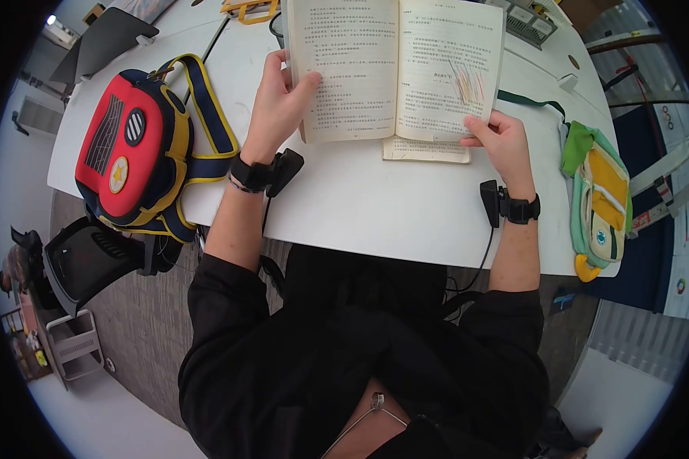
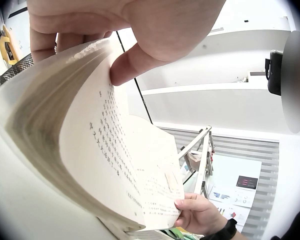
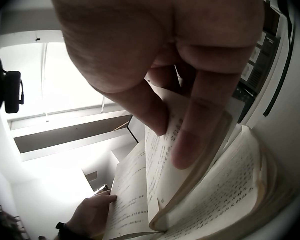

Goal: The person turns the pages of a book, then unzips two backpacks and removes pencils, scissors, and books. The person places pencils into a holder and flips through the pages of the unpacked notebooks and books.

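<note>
Sleeves (image 1: 226, 294): black, ending near the elbows; both forearms bare below them.
Wrist straps (image 1: 520, 211): black, one on each arm.
Left hand (image 1: 279, 107): pinches the book's left edge, thumb over the printed page, the other fingers behind.
Right hand (image 1: 505, 145): pinches the lower right corner, thumb on the front.
Held book (image 1: 399, 73): between the two hands, open, raised in front of the person over the white table (image 1: 367, 206); cream pages, lines of small black print, a centre fold running between them; coloured scribble (image 1: 467, 83) in thin red, orange, green and dark strokes across the right page.
Lower book (image 1: 427, 153): beneath the held one, printed page facing up; whether the two touch, I cannot tell.
View from the left wrist: the thick stack of page edges and the left page bowing outward, which the head view hides.
View from the right wrist: a broad printed page of the lower book and its curled edge, where the head view gives only a strip.
Bags: a red backpack (image 1: 119, 145) with navy straps and yellow trim to the left; a green and yellow bag (image 1: 601, 199) at the table's right edge.
Farther off: a mesh holder (image 2: 19, 69) past the left hand; a black chair (image 1: 92, 256) beyond the red backpack.
</note>
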{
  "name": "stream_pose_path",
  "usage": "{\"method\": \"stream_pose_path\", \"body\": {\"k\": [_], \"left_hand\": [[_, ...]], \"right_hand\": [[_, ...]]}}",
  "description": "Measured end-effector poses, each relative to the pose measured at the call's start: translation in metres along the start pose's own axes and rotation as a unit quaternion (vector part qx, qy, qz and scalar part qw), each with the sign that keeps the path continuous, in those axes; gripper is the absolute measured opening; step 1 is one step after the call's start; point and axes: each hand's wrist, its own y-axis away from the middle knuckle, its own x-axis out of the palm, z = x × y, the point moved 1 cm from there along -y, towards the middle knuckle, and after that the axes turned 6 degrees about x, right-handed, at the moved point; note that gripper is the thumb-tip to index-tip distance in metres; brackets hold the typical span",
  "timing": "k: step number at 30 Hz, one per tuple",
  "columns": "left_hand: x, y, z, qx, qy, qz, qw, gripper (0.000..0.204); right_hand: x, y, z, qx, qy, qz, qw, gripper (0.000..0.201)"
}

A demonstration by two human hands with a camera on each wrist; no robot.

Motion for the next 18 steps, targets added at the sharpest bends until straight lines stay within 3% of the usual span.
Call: {"method": "stream_pose_path", "body": {"k": [18], "left_hand": [[-0.0002,0.0000,-0.0023,-0.022,0.007,0.008,1.000,0.043]], "right_hand": [[-0.0003,0.0009,0.0007,-0.002,0.003,0.002,1.000,0.026]]}}
